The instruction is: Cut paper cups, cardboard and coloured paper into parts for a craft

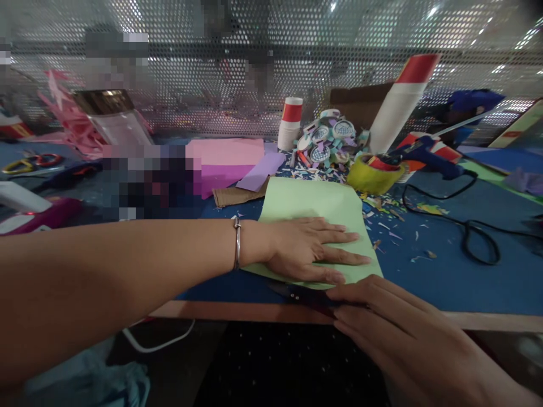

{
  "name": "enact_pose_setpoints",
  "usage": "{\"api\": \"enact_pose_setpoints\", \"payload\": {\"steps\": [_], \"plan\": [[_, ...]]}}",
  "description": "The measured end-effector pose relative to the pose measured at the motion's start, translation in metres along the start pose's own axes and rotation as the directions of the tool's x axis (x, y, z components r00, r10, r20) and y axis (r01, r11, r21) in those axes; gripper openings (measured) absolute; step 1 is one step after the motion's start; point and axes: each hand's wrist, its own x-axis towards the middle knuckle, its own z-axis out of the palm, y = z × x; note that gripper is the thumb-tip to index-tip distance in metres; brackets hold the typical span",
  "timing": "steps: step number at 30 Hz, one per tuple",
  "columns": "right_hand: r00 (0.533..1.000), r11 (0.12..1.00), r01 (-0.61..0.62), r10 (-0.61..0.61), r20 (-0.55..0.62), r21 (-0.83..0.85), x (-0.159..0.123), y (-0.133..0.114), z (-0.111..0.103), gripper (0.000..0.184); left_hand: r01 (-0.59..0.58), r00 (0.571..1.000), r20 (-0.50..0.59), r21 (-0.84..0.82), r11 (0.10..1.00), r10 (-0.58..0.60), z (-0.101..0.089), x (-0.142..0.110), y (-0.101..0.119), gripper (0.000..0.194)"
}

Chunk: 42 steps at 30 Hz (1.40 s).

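My left hand point(307, 249) lies flat with its fingers spread on a sheet of light green paper point(314, 198), pressing it on the blue table top. A silver bangle point(237, 243) is round the left wrist. In the lower right, my right hand point(407, 333) is closed on a slim dark knife point(303, 297). The knife lies along the paper's near edge, close to the table's front edge, pointing left. Two small silver dots show on it. Part of its handle is hidden behind the right fingers, and its tip is blurred.
Pink paper point(231, 151), a purple strip point(261, 169) and brown card point(237, 196) lie behind the left arm. Farther back are paper cups point(291, 124), scraps and a yellow tape roll point(375, 178). A blue glue gun point(432, 157) trails its black cord point(466, 226) at right.
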Motion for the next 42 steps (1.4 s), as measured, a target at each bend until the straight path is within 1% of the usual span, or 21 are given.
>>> {"api": "enact_pose_setpoints", "payload": {"steps": [4, 8, 11, 15, 17, 19, 23, 27, 33, 40, 42], "plan": [[1.0, 1.0, -0.017, 0.017, -0.006, 0.019, 0.0, 0.0, -0.002, 0.035, 0.032, 0.997, 0.07, -0.018, 0.999, -0.03, -0.01, -0.003, 0.001, 0.056], [1.0, 1.0, -0.028, 0.028, -0.003, -0.008, 0.0, 0.0, 0.0, 0.035, 0.034, 0.998, 0.045, 0.01, 0.999, -0.034, -0.021, -0.013, 0.003, 0.059], [1.0, 0.999, -0.02, 0.019, -0.01, -0.026, 0.002, 0.0, 0.0, 0.038, 0.022, 0.999, 0.034, 0.046, 0.999, -0.023, -0.025, -0.021, 0.005, 0.06], [0.998, 0.996, 0.02, -0.025, -0.052, -0.084, 0.004, 0.0, 0.0, 0.048, 0.007, 1.0, 0.019, 0.115, 0.993, -0.009, -0.02, -0.025, 0.004, 0.058], [0.998, 0.995, 0.015, -0.021, -0.052, -0.1, 0.003, 0.0, 0.002, 0.051, 0.008, 1.0, 0.018, 0.142, 0.99, -0.01, -0.016, -0.024, 0.002, 0.057], [0.999, 0.994, 0.006, -0.011, -0.047, -0.11, 0.0, 0.0, 0.004, 0.05, 0.009, 0.999, 0.03, 0.156, 0.988, -0.014, -0.013, -0.023, -0.001, 0.058], [0.998, 0.987, 0.05, -0.055, -0.034, -0.15, -0.004, 0.001, 0.006, 0.046, -0.008, 0.999, 0.053, 0.148, 0.989, 0.0, -0.011, -0.021, -0.005, 0.058], [1.0, 0.995, 0.012, -0.015, -0.028, -0.095, -0.004, 0.001, 0.005, 0.044, -0.016, 0.999, 0.053, 0.131, 0.991, 0.009, -0.01, -0.021, -0.006, 0.058], [1.0, 1.0, -0.022, 0.022, -0.013, -0.004, -0.001, 0.002, 0.004, 0.04, -0.038, 0.999, -0.013, 0.114, 0.993, 0.04, -0.005, -0.022, -0.009, 0.057], [0.999, 0.998, -0.035, 0.036, -0.02, 0.047, 0.006, -0.001, 0.004, 0.032, -0.049, 0.998, -0.029, 0.132, 0.99, 0.053, -0.004, -0.021, -0.009, 0.057], [0.998, 0.997, -0.053, 0.055, -0.026, 0.057, 0.009, -0.002, 0.004, 0.033, -0.05, 0.998, -0.033, 0.139, 0.989, 0.055, -0.003, -0.022, -0.009, 0.057]]}}
